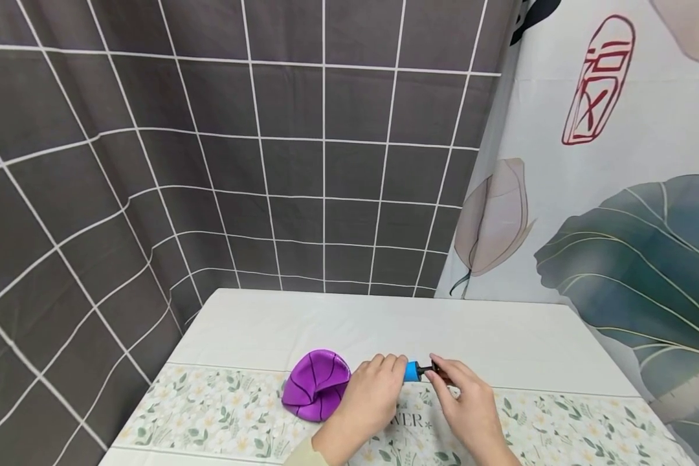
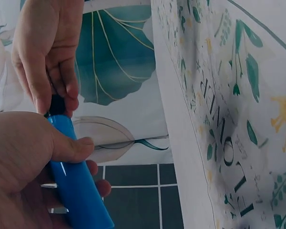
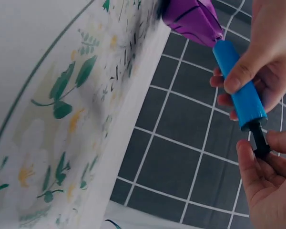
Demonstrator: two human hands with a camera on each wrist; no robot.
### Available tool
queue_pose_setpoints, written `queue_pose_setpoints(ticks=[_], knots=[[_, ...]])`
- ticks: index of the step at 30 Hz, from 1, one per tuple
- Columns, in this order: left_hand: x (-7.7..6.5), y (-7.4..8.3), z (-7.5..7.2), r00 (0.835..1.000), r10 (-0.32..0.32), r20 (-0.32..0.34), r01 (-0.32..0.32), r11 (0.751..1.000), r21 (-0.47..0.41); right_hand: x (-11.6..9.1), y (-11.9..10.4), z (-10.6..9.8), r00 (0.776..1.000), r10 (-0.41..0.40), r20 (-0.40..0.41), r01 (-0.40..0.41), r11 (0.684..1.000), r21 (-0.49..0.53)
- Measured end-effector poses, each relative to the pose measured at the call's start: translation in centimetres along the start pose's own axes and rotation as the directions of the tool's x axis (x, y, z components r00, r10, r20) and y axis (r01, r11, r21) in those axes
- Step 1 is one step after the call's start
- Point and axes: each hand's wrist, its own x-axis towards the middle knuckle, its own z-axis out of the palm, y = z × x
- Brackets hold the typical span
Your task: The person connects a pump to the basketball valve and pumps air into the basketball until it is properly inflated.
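The fingers of my left hand [image 1: 375,393] are wrapped round the blue pump barrel [image 3: 249,106], with the thumb laid over it. Those of my right hand [image 1: 472,408] pinch the black handle [image 3: 262,150], thumb against fingers. Between the two grips a short black rod [image 3: 258,135] shows, running from the end of the barrel into the handle.

The barrel looks like smooth, hard plastic, light enough for one hand. I'd expect it to turn or slide a little if I slacken, so a full wrap round its middle seems the better hold. The rod is thin; I judge it would dislike a sideways push, so the handle is the place to take hold on that side, kept in line with the barrel.

Just beyond my left fingers, at the barrel's other end, sits the purple ball [image 1: 311,388], marked with dark lines. Its skin is folded and dented inward, so I take it to be soft, thin-walled and very light, likely a bit slick. If I had to steady it, I'd do so near the narrow part meeting the barrel, since the loose skin would just give. Whether it rests on the desk [image 1: 384,323] or hangs from the barrel, I can't tell.

The desk spreads below my fingers under a flower-printed cover; farther out, ahead of them, hangs a dark gridded cloth [image 1: 285,168].
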Motion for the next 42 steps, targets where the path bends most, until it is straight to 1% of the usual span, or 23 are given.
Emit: queue_pose_setpoints(ticks=[3, 5, 11, 18, 22, 26, 31, 38, 42], knots=[[0.1, -0.1, -0.1, 1.0, 0.005, 0.017, -0.005, 1.0, -0.024, 0.0, 0.2, -0.4, 1.0, 0.02, 0.006, -0.02, 1.0, 0.008], [0.2, -0.2, -0.1, 1.0, 0.005, 0.026, -0.004, 0.999, -0.045, 0.1, 0.5, -0.7, 1.0, 0.016, 0.003, -0.016, 1.0, 0.009], [0.1, -0.2, -0.1, 0.997, -0.018, 0.071, 0.024, 0.996, -0.085, 0.7, 1.8, -2.5, 0.999, 0.017, -0.052, -0.017, 1.0, -0.008], [-0.1, -0.4, -0.2, 0.997, -0.03, 0.067, 0.036, 0.995, -0.096, 1.2, 3.1, -4.9, 0.991, 0.089, -0.095, -0.094, 0.994, -0.059], [-0.1, -0.5, -0.2, 0.997, -0.026, 0.073, 0.032, 0.996, -0.084, 1.2, 3.5, -5.3, 0.984, 0.136, -0.115, -0.144, 0.988, -0.064], [0.0, -0.5, -0.3, 0.996, -0.028, 0.085, 0.032, 0.998, -0.057, 1.1, 3.2, -4.6, 0.98, 0.145, -0.136, -0.153, 0.987, -0.053], [0.2, -0.4, -0.6, 0.997, -0.012, 0.076, 0.013, 1.0, -0.022, 0.9, 2.2, -3.0, 0.979, 0.12, -0.162, -0.129, 0.991, -0.044], [0.2, -0.3, -0.1, 1.0, -0.005, 0.004, 0.005, 1.0, -0.004, 0.3, 0.3, -0.6, 0.992, 0.065, -0.105, -0.076, 0.992, -0.101], [0.2, -0.2, 0.1, 0.999, 0.006, -0.035, -0.006, 1.0, 0.003, 0.1, -0.6, 0.4, 0.997, 0.02, -0.079, -0.027, 0.996, -0.088]])
